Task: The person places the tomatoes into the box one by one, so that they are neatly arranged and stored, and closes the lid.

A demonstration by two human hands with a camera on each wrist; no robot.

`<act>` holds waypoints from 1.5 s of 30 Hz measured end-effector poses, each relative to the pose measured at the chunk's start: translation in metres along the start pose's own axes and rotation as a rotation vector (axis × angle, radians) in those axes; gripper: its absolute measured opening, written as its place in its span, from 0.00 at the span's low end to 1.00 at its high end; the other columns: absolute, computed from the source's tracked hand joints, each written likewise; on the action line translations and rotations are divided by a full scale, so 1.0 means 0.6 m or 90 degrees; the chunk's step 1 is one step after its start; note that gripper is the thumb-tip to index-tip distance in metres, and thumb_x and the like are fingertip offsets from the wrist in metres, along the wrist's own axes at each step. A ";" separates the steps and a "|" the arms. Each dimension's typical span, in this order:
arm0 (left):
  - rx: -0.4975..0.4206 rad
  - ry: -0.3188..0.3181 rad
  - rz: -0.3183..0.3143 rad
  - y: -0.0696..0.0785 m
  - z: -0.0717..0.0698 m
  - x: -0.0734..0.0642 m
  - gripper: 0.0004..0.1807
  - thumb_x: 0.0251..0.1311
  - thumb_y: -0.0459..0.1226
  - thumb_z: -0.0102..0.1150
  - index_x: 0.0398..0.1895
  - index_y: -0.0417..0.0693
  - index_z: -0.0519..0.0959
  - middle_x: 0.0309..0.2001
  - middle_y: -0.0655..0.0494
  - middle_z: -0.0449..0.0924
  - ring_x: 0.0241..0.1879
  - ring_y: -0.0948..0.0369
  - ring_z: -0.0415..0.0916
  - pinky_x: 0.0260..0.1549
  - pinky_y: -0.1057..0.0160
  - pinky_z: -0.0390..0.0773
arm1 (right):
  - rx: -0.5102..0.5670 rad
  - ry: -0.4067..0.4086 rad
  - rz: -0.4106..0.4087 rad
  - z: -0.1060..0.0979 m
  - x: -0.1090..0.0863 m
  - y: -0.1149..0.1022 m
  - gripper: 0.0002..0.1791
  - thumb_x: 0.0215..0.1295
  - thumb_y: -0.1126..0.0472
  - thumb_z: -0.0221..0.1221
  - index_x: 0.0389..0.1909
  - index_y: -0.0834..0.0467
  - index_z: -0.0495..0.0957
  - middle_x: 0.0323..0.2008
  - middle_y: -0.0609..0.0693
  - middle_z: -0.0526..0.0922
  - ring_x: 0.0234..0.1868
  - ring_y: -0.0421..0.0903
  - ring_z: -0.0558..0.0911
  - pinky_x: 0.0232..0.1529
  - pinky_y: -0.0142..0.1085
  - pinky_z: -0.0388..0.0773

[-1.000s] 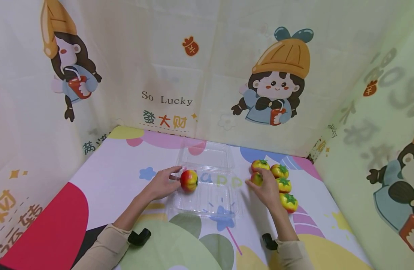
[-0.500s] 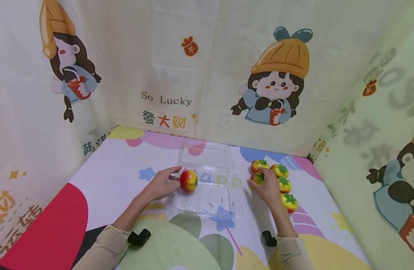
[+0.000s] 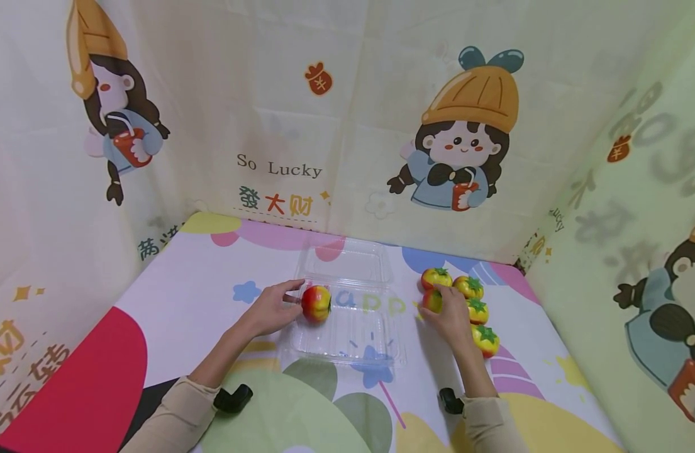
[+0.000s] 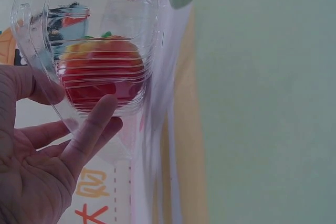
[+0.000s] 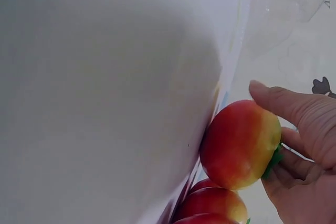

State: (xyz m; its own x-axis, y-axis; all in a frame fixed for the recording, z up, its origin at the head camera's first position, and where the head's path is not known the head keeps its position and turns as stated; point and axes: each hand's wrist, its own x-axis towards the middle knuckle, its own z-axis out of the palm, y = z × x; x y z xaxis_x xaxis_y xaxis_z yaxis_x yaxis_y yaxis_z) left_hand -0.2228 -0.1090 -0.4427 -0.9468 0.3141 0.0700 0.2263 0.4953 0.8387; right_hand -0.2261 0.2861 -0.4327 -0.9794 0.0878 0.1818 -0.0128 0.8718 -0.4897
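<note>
A clear hinged plastic box (image 3: 347, 340) lies open on the table, its lid (image 3: 347, 259) folded back behind it. My left hand (image 3: 275, 308) holds the box's left edge; in the left wrist view the thumb is over the rim and the fingers lie against the outer wall. One red-yellow toy tomato (image 3: 316, 304) sits inside the box, beside the left hand. To the right of the box, my right hand (image 3: 450, 318) has thumb and fingers around another toy tomato (image 5: 239, 145), whose green calyx faces the palm. That tomato appears to rest on the table.
Several more toy tomatoes (image 3: 484, 338) with green star tops stand in a cluster beside and behind the right hand. A colourful printed cloth (image 3: 211, 277) covers the table. Cartoon-printed curtains (image 3: 347, 126) enclose its back and sides.
The right hand has shifted slightly to the right, its thumb coming closer around the tomato. The left hand, the box and the tomato inside it look unchanged.
</note>
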 end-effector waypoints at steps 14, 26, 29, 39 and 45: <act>-0.005 0.001 0.000 -0.002 0.001 0.000 0.35 0.62 0.35 0.61 0.74 0.40 0.67 0.70 0.39 0.71 0.59 0.44 0.79 0.51 0.50 0.85 | -0.017 0.015 -0.014 0.002 -0.001 0.004 0.33 0.58 0.67 0.70 0.65 0.69 0.73 0.62 0.69 0.73 0.64 0.66 0.70 0.69 0.61 0.67; -0.001 0.005 0.011 -0.002 0.001 -0.001 0.35 0.62 0.35 0.61 0.74 0.41 0.69 0.70 0.39 0.72 0.58 0.44 0.80 0.51 0.50 0.85 | -0.020 0.030 -0.037 0.003 -0.009 0.006 0.30 0.58 0.67 0.70 0.62 0.68 0.75 0.60 0.69 0.75 0.63 0.66 0.70 0.68 0.61 0.68; -0.001 0.005 0.008 -0.002 0.001 -0.001 0.35 0.62 0.35 0.61 0.74 0.41 0.68 0.70 0.39 0.71 0.58 0.44 0.80 0.51 0.50 0.85 | -0.011 0.036 -0.040 0.003 -0.011 0.006 0.30 0.58 0.66 0.71 0.62 0.67 0.76 0.61 0.69 0.74 0.63 0.66 0.70 0.68 0.61 0.69; -0.003 0.005 0.021 -0.003 0.001 -0.002 0.34 0.62 0.35 0.58 0.73 0.39 0.69 0.69 0.38 0.72 0.57 0.44 0.81 0.51 0.50 0.85 | 0.019 0.067 -0.067 -0.002 -0.019 -0.008 0.29 0.59 0.63 0.72 0.61 0.65 0.76 0.60 0.68 0.76 0.64 0.67 0.71 0.68 0.63 0.67; -0.001 0.003 0.022 -0.002 0.001 -0.002 0.34 0.62 0.35 0.59 0.73 0.38 0.68 0.69 0.37 0.72 0.57 0.44 0.81 0.51 0.50 0.85 | 0.023 0.072 -0.076 -0.007 -0.023 -0.017 0.30 0.58 0.63 0.72 0.62 0.65 0.76 0.60 0.68 0.76 0.64 0.67 0.71 0.68 0.63 0.67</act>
State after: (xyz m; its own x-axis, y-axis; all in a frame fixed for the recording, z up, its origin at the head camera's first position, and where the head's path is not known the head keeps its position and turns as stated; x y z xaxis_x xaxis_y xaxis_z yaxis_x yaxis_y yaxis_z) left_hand -0.2218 -0.1095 -0.4439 -0.9394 0.3273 0.1021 0.2590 0.4822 0.8369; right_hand -0.2117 0.2779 -0.4267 -0.9417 0.0400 0.3341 -0.1370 0.8612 -0.4894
